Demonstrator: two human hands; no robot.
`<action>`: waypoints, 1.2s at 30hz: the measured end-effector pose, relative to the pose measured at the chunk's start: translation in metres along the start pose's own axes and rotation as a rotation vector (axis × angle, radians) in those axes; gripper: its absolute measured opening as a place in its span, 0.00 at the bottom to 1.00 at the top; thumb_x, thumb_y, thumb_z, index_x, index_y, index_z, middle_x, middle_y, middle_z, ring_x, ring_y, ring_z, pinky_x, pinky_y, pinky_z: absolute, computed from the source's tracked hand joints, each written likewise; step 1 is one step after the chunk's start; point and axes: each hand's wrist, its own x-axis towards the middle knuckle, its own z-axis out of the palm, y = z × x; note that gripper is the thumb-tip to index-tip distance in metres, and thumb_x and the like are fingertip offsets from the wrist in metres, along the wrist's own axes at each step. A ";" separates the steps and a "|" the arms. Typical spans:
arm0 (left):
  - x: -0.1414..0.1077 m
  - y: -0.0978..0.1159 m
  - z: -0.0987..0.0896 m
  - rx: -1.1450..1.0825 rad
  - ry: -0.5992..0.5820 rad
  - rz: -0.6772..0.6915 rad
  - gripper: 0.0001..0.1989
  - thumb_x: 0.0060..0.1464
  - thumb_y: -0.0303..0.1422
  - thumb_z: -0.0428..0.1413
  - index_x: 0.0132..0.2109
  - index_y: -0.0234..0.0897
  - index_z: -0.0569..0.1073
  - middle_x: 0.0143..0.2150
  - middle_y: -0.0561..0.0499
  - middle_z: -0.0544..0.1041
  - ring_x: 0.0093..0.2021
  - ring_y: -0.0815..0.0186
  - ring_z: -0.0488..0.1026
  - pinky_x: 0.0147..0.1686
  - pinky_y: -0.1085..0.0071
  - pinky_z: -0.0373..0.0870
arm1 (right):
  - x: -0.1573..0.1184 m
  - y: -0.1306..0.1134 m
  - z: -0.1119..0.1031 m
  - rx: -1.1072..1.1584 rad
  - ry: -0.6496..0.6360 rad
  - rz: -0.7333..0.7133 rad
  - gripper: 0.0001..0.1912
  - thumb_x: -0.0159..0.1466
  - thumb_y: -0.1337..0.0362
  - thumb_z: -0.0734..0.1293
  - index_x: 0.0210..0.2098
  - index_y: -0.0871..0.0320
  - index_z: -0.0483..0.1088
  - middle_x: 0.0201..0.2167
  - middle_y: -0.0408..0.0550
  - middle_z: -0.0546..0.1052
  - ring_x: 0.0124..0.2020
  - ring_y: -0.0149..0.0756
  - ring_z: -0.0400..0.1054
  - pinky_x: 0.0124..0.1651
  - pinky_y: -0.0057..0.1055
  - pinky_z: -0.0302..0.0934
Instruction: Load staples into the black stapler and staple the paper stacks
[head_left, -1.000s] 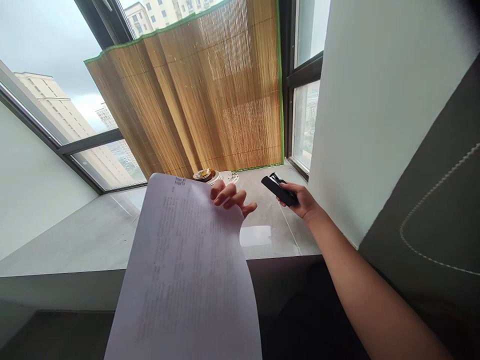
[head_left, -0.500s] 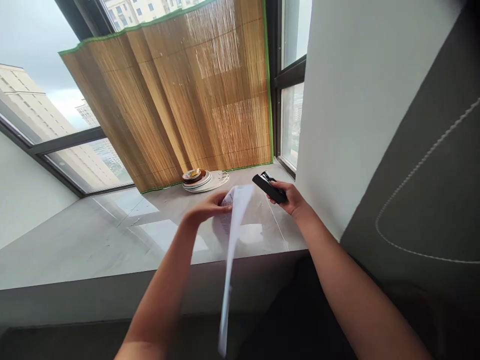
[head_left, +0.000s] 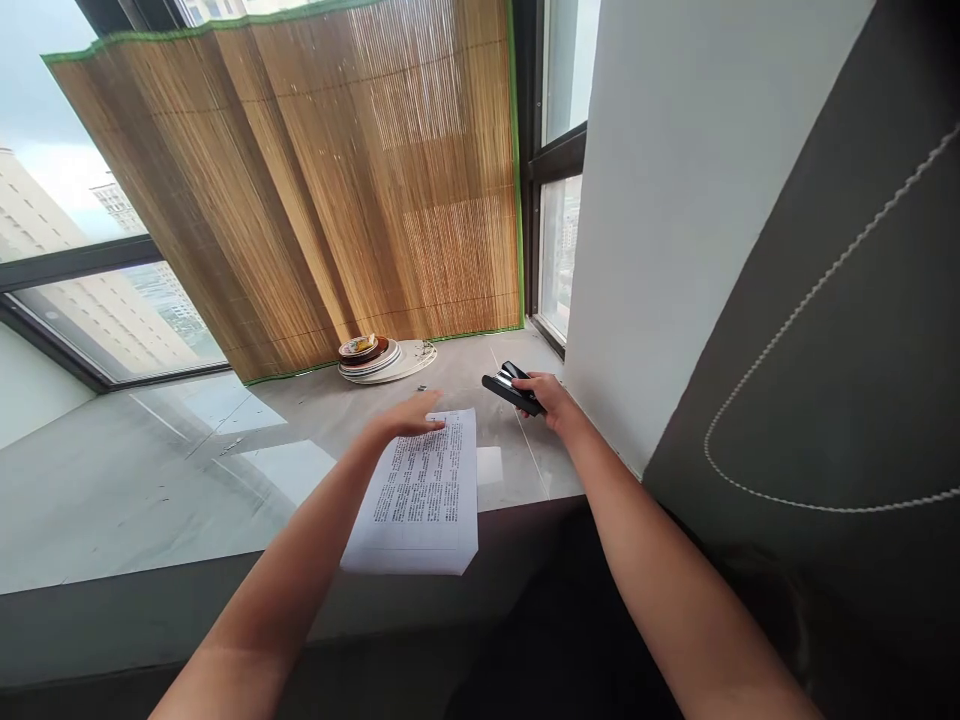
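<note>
Printed paper [head_left: 427, 490] lies on the grey ledge [head_left: 180, 510], its near edge sticking out past the ledge's front. My left hand [head_left: 411, 414] is at the paper's far edge, fingers apart, thumb over the sheet; it seems to rest on it. To the right, my right hand [head_left: 546, 396] is closed around a black stapler [head_left: 513, 388], which is held just above the ledge, its front end pointing left. A tiny dark object [head_left: 421, 388] lies on the ledge beyond my left hand.
Stacked plates [head_left: 371, 358] stand at the back of the ledge below a bamboo blind [head_left: 322, 190]. A white wall [head_left: 660, 200] rises on the right, with a pale cord [head_left: 780, 350] hanging over a dark area beside it.
The paper, earlier raised edge-on in my left hand, now lies flat with its print showing. My left fingers have opened. My right hand and the stapler are slightly lower, and the view has shifted.
</note>
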 end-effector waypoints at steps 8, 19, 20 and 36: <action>0.000 0.036 0.040 0.146 0.054 -0.055 0.22 0.68 0.39 0.56 0.65 0.41 0.76 0.64 0.39 0.74 0.65 0.47 0.68 0.64 0.50 0.65 | 0.000 0.001 0.010 -0.042 0.013 0.002 0.12 0.56 0.65 0.78 0.29 0.58 0.71 0.17 0.44 0.74 0.14 0.35 0.66 0.12 0.30 0.59; 0.004 0.054 0.061 0.032 0.160 0.148 0.16 0.71 0.36 0.53 0.59 0.42 0.79 0.63 0.44 0.78 0.62 0.52 0.72 0.65 0.51 0.65 | 0.003 0.010 0.005 -0.405 0.162 -0.216 0.13 0.54 0.66 0.78 0.39 0.56 0.79 0.30 0.42 0.81 0.31 0.36 0.75 0.33 0.28 0.69; 0.003 0.054 0.062 0.023 0.165 0.150 0.16 0.71 0.36 0.54 0.59 0.42 0.79 0.63 0.45 0.78 0.63 0.53 0.72 0.66 0.52 0.65 | 0.003 0.010 0.003 -0.532 0.180 -0.276 0.15 0.53 0.67 0.78 0.41 0.55 0.80 0.34 0.43 0.83 0.36 0.37 0.76 0.39 0.30 0.71; 0.004 0.052 0.061 -0.021 0.178 0.091 0.16 0.67 0.35 0.57 0.59 0.40 0.78 0.61 0.43 0.78 0.63 0.51 0.72 0.64 0.51 0.65 | 0.003 0.010 -0.007 -0.961 0.084 -0.378 0.25 0.54 0.73 0.77 0.51 0.52 0.83 0.47 0.44 0.86 0.52 0.44 0.80 0.59 0.37 0.70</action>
